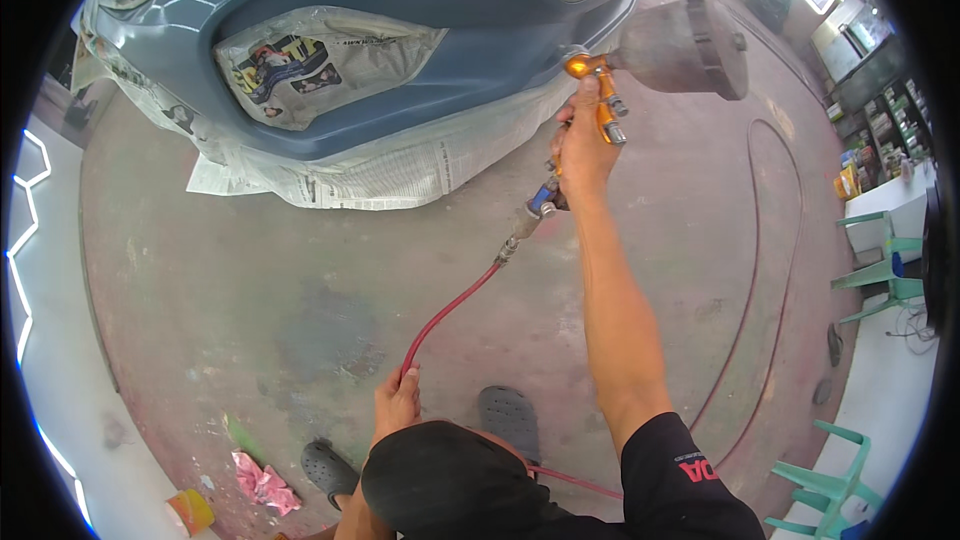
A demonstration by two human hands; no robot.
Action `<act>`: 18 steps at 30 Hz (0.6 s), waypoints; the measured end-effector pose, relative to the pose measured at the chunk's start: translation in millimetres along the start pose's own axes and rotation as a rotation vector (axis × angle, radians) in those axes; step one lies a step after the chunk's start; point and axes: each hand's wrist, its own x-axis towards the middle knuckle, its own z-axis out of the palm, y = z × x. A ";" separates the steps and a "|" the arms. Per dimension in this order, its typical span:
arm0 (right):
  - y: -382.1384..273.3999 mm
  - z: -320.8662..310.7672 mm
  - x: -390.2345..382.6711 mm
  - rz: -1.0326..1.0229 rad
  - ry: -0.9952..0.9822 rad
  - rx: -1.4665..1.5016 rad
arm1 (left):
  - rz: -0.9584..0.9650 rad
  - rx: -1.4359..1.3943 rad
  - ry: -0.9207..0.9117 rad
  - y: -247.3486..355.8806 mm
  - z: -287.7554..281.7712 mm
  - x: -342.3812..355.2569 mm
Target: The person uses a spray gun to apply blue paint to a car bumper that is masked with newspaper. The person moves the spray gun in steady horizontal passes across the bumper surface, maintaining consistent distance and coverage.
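My right hand [585, 150] is wrapped round the handle of an orange-gold paint spray gun [606, 105], held out beside the car's front. A grey, paint-stained cup [675, 45] sits on the gun, tilted to the right. Below the handle hangs a metal and blue air fitting [535, 208], joined to a red air hose [450, 308]. Low in the view, my left hand [398, 398] is closed on that hose. Facing the gun's nozzle is a blue-grey car bumper [490, 60], its openings and lower edge masked with newspaper [375, 175].
The hose loops over the worn concrete floor [330, 270] at right. Green plastic chairs [885, 270] and shelves with cans [895, 125] line the right wall. A pink rag [263, 482] and a yellow-orange tub [190, 512] lie lower left, near my grey clogs [510, 422].
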 end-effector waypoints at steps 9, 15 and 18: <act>-7.5 31.8 -30.0 -0.025 -0.099 -0.074 | 0.025 0.021 0.041 -14.1 -17.0 -3.6; 9.1 92.4 -73.6 -0.111 -0.248 -0.146 | -0.005 -0.035 0.116 -26.0 -35.1 -7.1; 1.5 120.8 -102.6 -0.079 -0.364 -0.080 | -0.027 -0.042 0.161 -36.6 -45.2 -3.7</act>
